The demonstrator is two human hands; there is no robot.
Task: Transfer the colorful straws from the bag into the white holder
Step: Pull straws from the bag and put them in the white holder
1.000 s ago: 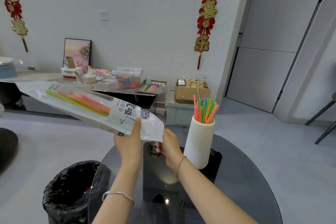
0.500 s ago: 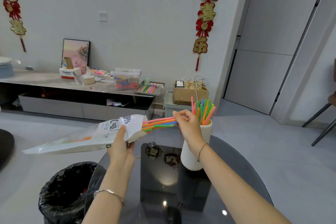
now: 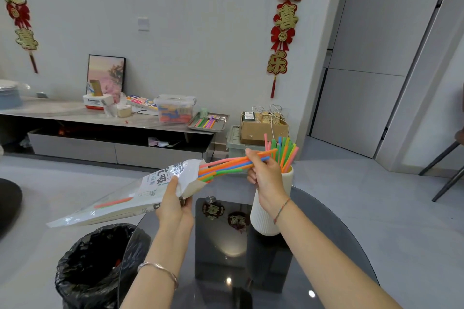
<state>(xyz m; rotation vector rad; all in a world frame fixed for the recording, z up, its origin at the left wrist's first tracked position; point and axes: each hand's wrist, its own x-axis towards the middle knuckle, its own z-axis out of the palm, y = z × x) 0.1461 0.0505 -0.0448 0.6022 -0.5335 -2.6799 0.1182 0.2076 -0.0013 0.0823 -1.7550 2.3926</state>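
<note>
The right hand (image 3: 266,178) pinches a bundle of colorful straws (image 3: 226,165) near their far ends, directly in front of the white holder (image 3: 271,208). The bundle's other ends remain inside the open mouth of the bag (image 3: 140,193). The left hand (image 3: 173,206) grips the bag near its mouth, left of the holder, thumb pressed on the printed panel. The panel carries large Chinese characters and a code block; the small text is not legible. One orange straw lies loose deep in the bag. The ribbed holder stands upright on the dark glass desk (image 3: 326,246) and holds further straws (image 3: 283,153), fanned above its rim. A black-lined trash bin (image 3: 95,266) sits on the floor left of the holder, below the bag. On the low cabinet behind the holder, a white box (image 3: 96,101) reads "Panasonic".
</note>
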